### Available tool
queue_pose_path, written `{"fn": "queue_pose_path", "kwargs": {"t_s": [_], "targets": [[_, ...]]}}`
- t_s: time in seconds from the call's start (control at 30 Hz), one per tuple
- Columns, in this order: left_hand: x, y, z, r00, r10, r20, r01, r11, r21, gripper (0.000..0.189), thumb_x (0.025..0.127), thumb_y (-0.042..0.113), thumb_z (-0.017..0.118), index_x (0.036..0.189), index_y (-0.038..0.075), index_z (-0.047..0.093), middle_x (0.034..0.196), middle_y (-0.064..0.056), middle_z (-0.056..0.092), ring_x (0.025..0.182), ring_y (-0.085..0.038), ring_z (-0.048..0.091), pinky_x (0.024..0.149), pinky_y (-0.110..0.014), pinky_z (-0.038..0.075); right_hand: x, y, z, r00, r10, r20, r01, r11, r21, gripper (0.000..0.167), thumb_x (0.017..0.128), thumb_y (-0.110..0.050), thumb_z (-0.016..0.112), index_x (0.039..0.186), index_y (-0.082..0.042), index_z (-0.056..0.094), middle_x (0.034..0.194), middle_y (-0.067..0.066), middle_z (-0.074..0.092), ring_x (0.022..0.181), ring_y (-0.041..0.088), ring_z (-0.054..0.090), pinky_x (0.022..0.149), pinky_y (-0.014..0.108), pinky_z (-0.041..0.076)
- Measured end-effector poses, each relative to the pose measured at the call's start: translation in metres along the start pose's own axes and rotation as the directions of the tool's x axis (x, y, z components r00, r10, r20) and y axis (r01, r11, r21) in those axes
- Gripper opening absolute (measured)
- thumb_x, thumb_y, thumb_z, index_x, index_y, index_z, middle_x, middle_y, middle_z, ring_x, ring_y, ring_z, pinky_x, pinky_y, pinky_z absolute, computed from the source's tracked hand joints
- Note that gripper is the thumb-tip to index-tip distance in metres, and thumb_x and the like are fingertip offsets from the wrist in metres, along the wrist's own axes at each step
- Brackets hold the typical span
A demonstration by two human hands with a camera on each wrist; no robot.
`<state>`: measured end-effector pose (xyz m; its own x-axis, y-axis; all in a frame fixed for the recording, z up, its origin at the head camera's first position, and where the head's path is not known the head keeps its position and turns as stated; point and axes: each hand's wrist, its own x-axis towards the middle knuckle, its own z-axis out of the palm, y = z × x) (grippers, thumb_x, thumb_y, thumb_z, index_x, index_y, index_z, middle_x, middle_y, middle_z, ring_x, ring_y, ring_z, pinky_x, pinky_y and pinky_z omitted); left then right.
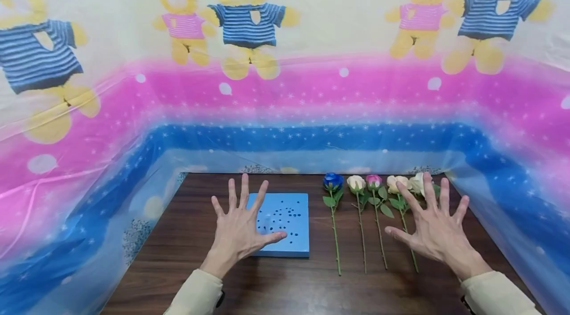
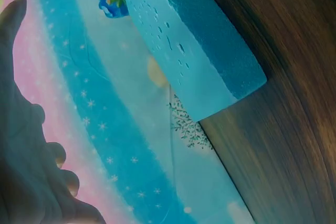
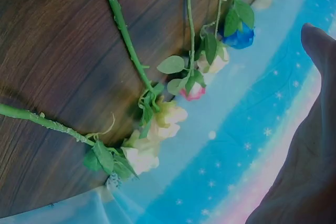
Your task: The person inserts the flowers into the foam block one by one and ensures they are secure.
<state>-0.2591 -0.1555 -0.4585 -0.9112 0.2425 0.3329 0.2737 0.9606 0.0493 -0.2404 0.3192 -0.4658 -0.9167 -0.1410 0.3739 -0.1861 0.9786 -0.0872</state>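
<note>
Over counter (image 1: 178,241), left grip (image 1: 238,233) by block (image 1: 296,250), right grip (image 1: 438,233) by roses (image 1: 374,181) hung spread; seemingly pre-pick, next move needed pinch.

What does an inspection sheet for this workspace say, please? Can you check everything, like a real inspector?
Surface: dark brown wood-grain table.
Job's things: a flat, light-blue square block with small holes in its top; beside it, left to right in the head view, a green-stemmed blue rose, cream rose, pink rose, pale-yellow rose and white rose, lying side by side.
Clutter: nothing seen.
Grips: left hand and right hand both spread wide, holding nothing; in the head view each hides part of what lies behind it.
Cables: nothing seen.
Surroundings: pink, blue and cream cloth printed with yellow teddy bears.
</note>
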Motion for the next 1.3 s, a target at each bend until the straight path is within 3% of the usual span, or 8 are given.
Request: {"fn": "queue_pose_path", "kwargs": {"t_s": [0.33, 0.47, 0.6, 0.73, 0.87, 1.0, 1.1, 1.3], "targets": [[-0.001, -0.006, -0.005, 0.998, -0.052, 0.039, 0.060, 0.975, -0.214, 0.139, 0.080, 0.099, 0.064, 0.179, 0.037, -0.010, 0.185, -0.012, -0.022, 0.171, -0.042, -0.010, 0.132, -0.073, 0.015, 0.009, 0.000, -0.015, 0.999, 0.040, 0.016, -0.041, 0.998, 0.053, 0.126, 0.091, -0.081, 0.073, 0.180, -0.040, -0.006, 0.181, 0.021, -0.028, 0.162, 0.062, -0.023, 0.109, 0.098, -0.009], [-0.001, -0.007, -0.007, 0.996, -0.079, 0.031, 0.085, 0.958, -0.275, 0.140, 0.080, 0.099, 0.066, 0.178, 0.037, -0.012, 0.185, -0.013, -0.017, 0.171, -0.043, 0.000, 0.128, -0.073, 0.031, 0.011, 0.004, -0.019, 0.998, 0.062, 0.013, -0.063, 0.993, 0.099, 0.126, 0.091, -0.080, 0.074, 0.180, -0.038, -0.006, 0.182, 0.027, -0.021, 0.164, 0.064, -0.014, 0.114, 0.096, -0.001], [-0.001, -0.009, -0.008, 0.993, -0.107, 0.054, 0.119, 0.930, -0.347, 0.140, 0.080, 0.096, 0.070, 0.176, 0.042, -0.017, 0.186, -0.012, -0.013, 0.170, -0.043, 0.017, 0.090, -0.061, 0.065, 0.011, 0.008, -0.022, 0.997, 0.077, 0.020, -0.079, 0.987, 0.142, 0.128, 0.092, -0.078, 0.076, 0.181, -0.034, -0.006, 0.181, 0.035, -0.012, 0.162, 0.069, 0.002, 0.112, 0.094, 0.022], [-0.003, -0.013, -0.008, 0.987, -0.130, 0.092, 0.157, 0.895, -0.417, 0.141, 0.081, 0.092, 0.074, 0.175, 0.044, -0.019, 0.187, -0.011, 0.000, 0.166, -0.043, 0.031, 0.059, -0.043, 0.058, 0.012, 0.014, -0.024, 0.993, 0.106, 0.060, -0.116, 0.976, 0.187, 0.129, 0.094, -0.077, 0.075, 0.180, -0.034, -0.011, 0.180, 0.039, -0.006, 0.153, 0.077, 0.018, 0.086, 0.094, 0.045], [-0.005, -0.019, -0.007, 0.978, -0.174, 0.118, 0.208, 0.871, -0.444, 0.142, 0.081, 0.092, 0.074, 0.176, 0.041, -0.018, 0.156, -0.027, 0.062, 0.114, -0.041, 0.075, 0.054, -0.036, 0.047, 0.012, 0.025, -0.024, 0.988, 0.125, 0.095, -0.147, 0.948, 0.283, 0.130, 0.097, -0.072, 0.074, 0.178, -0.030, -0.018, 0.181, 0.035, -0.008, 0.154, 0.077, 0.016, 0.093, 0.097, 0.035], [-0.008, -0.025, -0.002, 0.967, -0.215, 0.139, 0.255, 0.845, -0.470, 0.143, 0.079, 0.092, 0.076, 0.177, 0.039, -0.014, 0.134, -0.022, 0.076, 0.062, -0.020, 0.056, 0.051, -0.033, 0.038, 0.009, 0.039, -0.023, 0.987, 0.127, 0.094, -0.154, 0.907, 0.391, 0.131, 0.100, -0.063, 0.077, 0.177, -0.027, -0.022, 0.182, 0.034, -0.005, 0.159, 0.072, 0.012, 0.106, 0.096, 0.023], [-0.011, -0.029, 0.001, 0.966, -0.221, 0.135, 0.258, 0.844, -0.470, 0.142, 0.080, 0.091, 0.077, 0.179, 0.036, -0.008, 0.160, -0.017, 0.063, 0.074, -0.020, 0.067, 0.055, -0.033, 0.043, 0.007, 0.049, -0.020, 0.985, 0.136, 0.105, -0.169, 0.885, 0.434, 0.131, 0.101, -0.059, 0.078, 0.175, -0.030, -0.026, 0.181, 0.034, -0.007, 0.157, 0.073, 0.013, 0.107, 0.095, 0.024], [-0.014, -0.036, 0.012, 0.964, -0.221, 0.147, 0.265, 0.842, -0.470, 0.138, 0.082, 0.090, 0.076, 0.182, 0.027, 0.005, 0.143, -0.019, 0.074, 0.107, -0.033, 0.077, 0.077, -0.047, 0.060, 0.001, 0.062, -0.012, 0.977, 0.179, 0.116, -0.212, 0.872, 0.442, 0.131, 0.101, -0.058, 0.078, 0.175, -0.032, -0.027, 0.181, 0.036, -0.007, 0.152, 0.077, 0.020, 0.105, 0.095, 0.027]]}}
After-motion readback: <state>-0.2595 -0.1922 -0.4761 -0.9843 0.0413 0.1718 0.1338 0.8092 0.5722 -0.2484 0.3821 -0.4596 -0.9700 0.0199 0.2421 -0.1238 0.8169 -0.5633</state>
